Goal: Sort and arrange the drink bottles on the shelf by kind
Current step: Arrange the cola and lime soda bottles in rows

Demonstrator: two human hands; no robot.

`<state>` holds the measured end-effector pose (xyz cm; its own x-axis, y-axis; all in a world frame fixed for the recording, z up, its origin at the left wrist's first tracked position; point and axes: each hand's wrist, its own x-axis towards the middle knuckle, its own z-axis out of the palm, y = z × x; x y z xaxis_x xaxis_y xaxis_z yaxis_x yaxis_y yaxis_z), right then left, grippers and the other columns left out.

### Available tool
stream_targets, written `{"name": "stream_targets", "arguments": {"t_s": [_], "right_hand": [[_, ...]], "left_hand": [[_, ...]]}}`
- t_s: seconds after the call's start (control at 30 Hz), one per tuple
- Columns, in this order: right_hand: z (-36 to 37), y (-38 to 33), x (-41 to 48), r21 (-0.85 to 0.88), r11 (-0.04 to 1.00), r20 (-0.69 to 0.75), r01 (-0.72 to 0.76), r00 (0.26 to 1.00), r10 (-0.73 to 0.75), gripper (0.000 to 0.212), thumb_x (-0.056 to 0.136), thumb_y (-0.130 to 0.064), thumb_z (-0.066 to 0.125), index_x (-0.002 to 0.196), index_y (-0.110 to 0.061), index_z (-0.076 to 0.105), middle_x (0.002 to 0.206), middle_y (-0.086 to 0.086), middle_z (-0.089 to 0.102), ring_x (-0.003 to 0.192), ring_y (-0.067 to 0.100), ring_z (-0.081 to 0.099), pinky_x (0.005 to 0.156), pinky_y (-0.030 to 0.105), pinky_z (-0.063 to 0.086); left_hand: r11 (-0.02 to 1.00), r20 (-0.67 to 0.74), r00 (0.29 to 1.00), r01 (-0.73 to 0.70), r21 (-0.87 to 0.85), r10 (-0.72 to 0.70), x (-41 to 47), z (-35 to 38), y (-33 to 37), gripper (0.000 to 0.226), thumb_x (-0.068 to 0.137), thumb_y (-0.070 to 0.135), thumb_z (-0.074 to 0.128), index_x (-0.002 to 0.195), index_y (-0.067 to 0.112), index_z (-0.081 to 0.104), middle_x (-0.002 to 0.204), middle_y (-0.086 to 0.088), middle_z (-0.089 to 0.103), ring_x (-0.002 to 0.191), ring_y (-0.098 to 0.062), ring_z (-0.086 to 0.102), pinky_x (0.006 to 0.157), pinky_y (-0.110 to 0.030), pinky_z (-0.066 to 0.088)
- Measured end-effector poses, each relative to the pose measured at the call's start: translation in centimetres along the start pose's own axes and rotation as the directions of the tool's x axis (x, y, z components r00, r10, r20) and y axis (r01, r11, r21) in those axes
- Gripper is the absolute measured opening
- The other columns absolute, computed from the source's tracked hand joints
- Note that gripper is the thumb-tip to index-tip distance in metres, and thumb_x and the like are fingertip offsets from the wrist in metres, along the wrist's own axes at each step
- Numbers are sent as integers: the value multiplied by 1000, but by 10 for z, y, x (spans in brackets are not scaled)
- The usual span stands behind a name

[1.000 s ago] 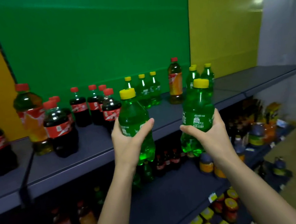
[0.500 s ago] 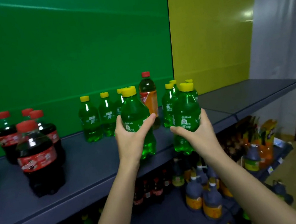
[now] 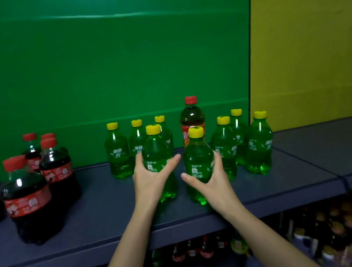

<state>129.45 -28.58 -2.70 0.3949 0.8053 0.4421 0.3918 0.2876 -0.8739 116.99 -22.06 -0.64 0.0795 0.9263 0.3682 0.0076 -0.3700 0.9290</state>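
Hands (image 3: 152, 181) gripping two green bottles (image 3: 155, 150), eight total

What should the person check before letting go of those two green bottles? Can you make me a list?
1. The left hand grips the left green bottle: ok.
2. The right hand grips the right green bottle: ok.
3. Both held bottles are upright: ok.
4. Their bottoms rest on the shelf: cannot tell.
5. Only green bottles are in this group: not ok, a red-capped orange bottle stands among them.
6. The cola bottles stand apart, to the left: ok.
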Motion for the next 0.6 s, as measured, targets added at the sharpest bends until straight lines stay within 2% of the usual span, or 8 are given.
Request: {"name": "stream_targets", "arguments": {"t_s": [0.07,0.17,0.23,0.3,0.37,0.47,0.53,0.6], "right_hand": [[1,6,8,2,1000,27,11,1000,-11,79,73,-32,75,135,-24,26,128,-7,49,118,10,49,98,26,41],[2,12,15,-6,999,45,53,998,-53,83,75,-32,74,138,-21,21,133,-2,46,119,13,48,97,24,40],[2,14,19,-12,997,54,74,996,-74,83,76,-32,72,139,-18,20,137,1,42,124,14,44,100,23,37],[2,17,22,-12,996,69,90,994,-89,82,78,-30,71,140,-15,20,140,3,39,128,15,40,102,24,34],[2,17,23,-26,996,103,82,992,-79,82,81,-32,67,142,-15,15,145,4,34,132,17,35,105,26,32],[-2,14,22,-63,996,177,64,983,-52,86,85,-36,61,146,-17,4,153,3,19,139,15,21,104,21,21],[-10,9,16,-97,993,208,63,977,-41,88,85,-42,57,147,-18,0,156,-1,10,141,13,16,105,21,18],[-23,-1,9,-140,985,216,102,974,-70,90,81,-52,52,148,-21,0,154,-5,9,140,13,18,110,28,21]], "left_hand": [[999,-33,999,9,33,-8,-3,4,-2,112,56,53,81,145,14,25,147,-8,37,134,-21,36,110,-31,28],[996,-80,997,27,89,-20,-5,9,-6,101,72,38,76,147,8,16,152,-10,27,139,-20,26,100,-20,24],[990,-94,995,29,138,-17,-6,9,-6,95,74,36,74,146,8,18,147,-8,34,135,-17,30,93,-15,24],[982,-100,995,3,189,16,-5,7,-5,80,74,34,75,137,15,30,125,1,47,123,-13,42,85,-10,28],[972,-87,996,-6,237,28,-4,4,-9,68,74,34,75,127,20,34,114,7,51,113,-12,50,83,-13,34],[947,-44,998,-35,319,52,-6,-1,-13,61,75,37,73,122,19,39,114,8,58,110,-11,55,88,-20,41],[922,-21,997,-65,381,78,-12,-6,-15,67,75,43,71,129,18,39,125,6,57,119,-12,52,99,-27,41],[897,11,997,-77,434,80,-20,-13,-15,81,77,43,69,141,18,27,139,10,40,127,-10,41,107,-31,35]]}}
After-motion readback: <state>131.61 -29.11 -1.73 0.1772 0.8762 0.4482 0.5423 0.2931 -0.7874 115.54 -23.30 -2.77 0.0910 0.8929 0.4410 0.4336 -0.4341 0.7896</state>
